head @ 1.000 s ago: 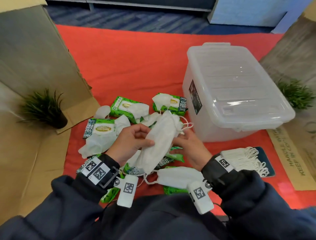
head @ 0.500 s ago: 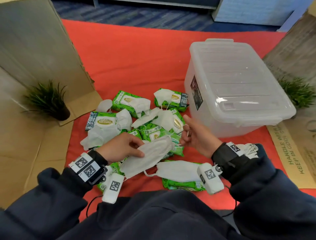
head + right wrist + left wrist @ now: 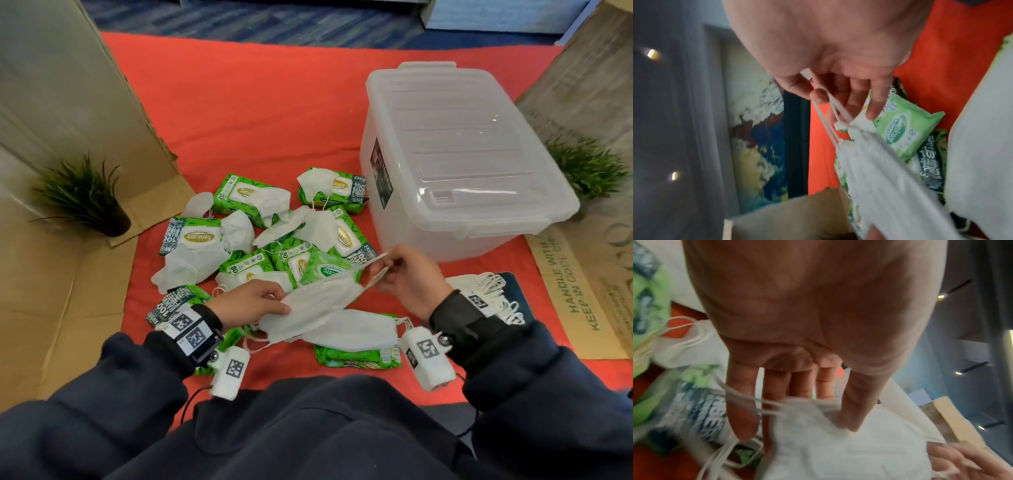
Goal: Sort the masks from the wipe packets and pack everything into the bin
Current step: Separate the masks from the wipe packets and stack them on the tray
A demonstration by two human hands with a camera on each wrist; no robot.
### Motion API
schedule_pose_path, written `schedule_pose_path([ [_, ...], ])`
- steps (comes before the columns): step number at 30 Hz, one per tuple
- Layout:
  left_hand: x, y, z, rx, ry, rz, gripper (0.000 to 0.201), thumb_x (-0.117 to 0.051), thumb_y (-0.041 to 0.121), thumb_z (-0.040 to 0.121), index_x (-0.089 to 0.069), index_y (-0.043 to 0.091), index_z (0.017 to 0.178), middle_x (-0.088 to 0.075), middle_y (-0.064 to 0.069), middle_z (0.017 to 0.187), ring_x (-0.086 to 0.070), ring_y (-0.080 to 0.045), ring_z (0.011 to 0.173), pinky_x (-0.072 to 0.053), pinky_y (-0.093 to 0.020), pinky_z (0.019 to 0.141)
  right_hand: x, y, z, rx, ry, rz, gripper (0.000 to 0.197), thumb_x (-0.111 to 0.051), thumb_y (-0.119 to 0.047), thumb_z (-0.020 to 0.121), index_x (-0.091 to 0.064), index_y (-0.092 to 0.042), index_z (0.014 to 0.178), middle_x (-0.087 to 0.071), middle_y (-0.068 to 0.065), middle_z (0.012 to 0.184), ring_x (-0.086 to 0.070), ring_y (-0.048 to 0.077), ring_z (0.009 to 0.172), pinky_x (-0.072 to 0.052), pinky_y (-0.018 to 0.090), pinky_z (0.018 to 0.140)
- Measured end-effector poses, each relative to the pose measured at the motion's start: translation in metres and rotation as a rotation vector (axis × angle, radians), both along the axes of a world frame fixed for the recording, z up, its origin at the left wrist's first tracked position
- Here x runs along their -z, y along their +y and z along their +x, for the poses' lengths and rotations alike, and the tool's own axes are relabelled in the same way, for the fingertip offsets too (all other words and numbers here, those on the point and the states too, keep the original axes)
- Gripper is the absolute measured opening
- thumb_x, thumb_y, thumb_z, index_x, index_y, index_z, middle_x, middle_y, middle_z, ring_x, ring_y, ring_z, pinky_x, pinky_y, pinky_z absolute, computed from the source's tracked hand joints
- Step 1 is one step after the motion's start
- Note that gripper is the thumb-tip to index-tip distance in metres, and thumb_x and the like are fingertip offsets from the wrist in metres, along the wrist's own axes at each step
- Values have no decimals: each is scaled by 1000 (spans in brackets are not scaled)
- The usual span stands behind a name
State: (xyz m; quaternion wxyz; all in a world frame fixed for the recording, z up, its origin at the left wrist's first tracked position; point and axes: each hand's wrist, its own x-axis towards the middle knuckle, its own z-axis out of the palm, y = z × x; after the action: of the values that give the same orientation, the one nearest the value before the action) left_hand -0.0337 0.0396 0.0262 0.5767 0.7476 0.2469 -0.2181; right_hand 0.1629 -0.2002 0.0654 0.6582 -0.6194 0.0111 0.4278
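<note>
Stretching one white mask [image 3: 315, 305] between both hands above the near edge of the pile, its long axis runs near-left to far-right. The left hand [image 3: 250, 305] pinches its left end; the right hand [image 3: 407, 281] pinches the ear loop [image 3: 830, 116]. The right hand is nearer the lidded bin [image 3: 459, 164], far right. Roughly nine wipe packets [image 3: 198, 236] and eight loose masks lie mixed, though overlaps make the count uncertain; one sorted mask stack [image 3: 489, 291].

The right hand [image 3: 838, 68] pinches the ear loop [image 3: 831, 116] of a white folded mask [image 3: 885, 183] between thumb and fingers, the mask hanging slantwise below it. Behind lie green Sanicare wipe packets [image 3: 904, 129] on the orange-red cloth [image 3: 941, 56]. A cardboard edge [image 3: 793, 216] shows at the bottom, blurred.
</note>
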Motion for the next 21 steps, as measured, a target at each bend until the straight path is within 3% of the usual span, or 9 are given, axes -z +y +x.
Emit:
schedule_pose_path([
  [3,16,-7,-2,-133,74,-167,19,-77,22,90,-66,8,97,-65,-5,68,-56,-14,54,-40,-23,49,-6,-22,18,157,259,86,27,-41,-14,94,-42,-13,67,-53,9,64,-55,24,60,-57,43,74],
  [7,26,-8,-8,-164,136,-310,70,-99,40,51,-76,5,106,-56,-3,63,-39,-8,47,-27,-19,43,-4,-58,35,170,317,78,24,-41,-16,92,-41,-14,68,-45,6,63,-47,21,56,-52,44,81],
  [10,23,-2,-6,-186,110,-441,72,-100,39,51,-73,-9,96,-48,-5,66,-35,-11,50,-32,-20,46,0,-85,42,91,328,23,23,-44,-20,90,-38,-18,68,-27,-1,58,-28,16,51,-42,34,63],
  [13,11,11,2,-391,10,-605,52,-102,32,52,-74,2,83,-62,-13,77,-61,-22,70,-56,-30,70,16,-109,45,-34,218,-72,32,-69,-30,81,-40,-21,70,-20,-5,55,-23,13,47,-35,31,54],
  [15,-4,15,10,-644,-169,-796,23,-88,24,72,-70,10,76,-70,-12,83,-69,-31,93,-51,-47,101,31,-123,45,-156,43,-179,47,-90,-35,64,-48,-18,75,-25,-4,56,-25,13,47,-32,27,48],
  [16,-11,17,15,-791,-269,-875,19,-74,23,85,-65,13,72,-69,-9,81,-70,-31,95,-47,-52,106,38,-128,44,-253,-21,-233,47,-92,-31,62,-51,-14,76,-31,-2,55,-28,13,47,-31,25,46],
  [17,-19,18,19,-896,-341,-946,27,-61,28,94,-60,16,70,-65,-5,74,-70,-28,90,-49,-50,102,43,-132,41,-359,-47,-277,42,-91,-26,66,-53,-12,75,-36,1,54,-31,13,46,-31,24,45],
  [19,-32,19,26,-927,-323,-1057,37,-51,45,100,-54,21,73,-49,6,59,-58,-12,62,-54,-31,73,54,-137,38,-456,-1,-321,30,-84,-15,81,-54,-14,75,-37,3,53,-32,14,44,-32,27,47],
  [21,-39,16,33,-814,-142,-939,34,-54,45,100,-53,21,76,-32,11,49,-35,-5,42,-36,-20,46,64,-136,38,-291,95,-333,26,-72,-13,93,-51,-18,77,-29,-1,53,-27,14,44,-31,28,50],
])
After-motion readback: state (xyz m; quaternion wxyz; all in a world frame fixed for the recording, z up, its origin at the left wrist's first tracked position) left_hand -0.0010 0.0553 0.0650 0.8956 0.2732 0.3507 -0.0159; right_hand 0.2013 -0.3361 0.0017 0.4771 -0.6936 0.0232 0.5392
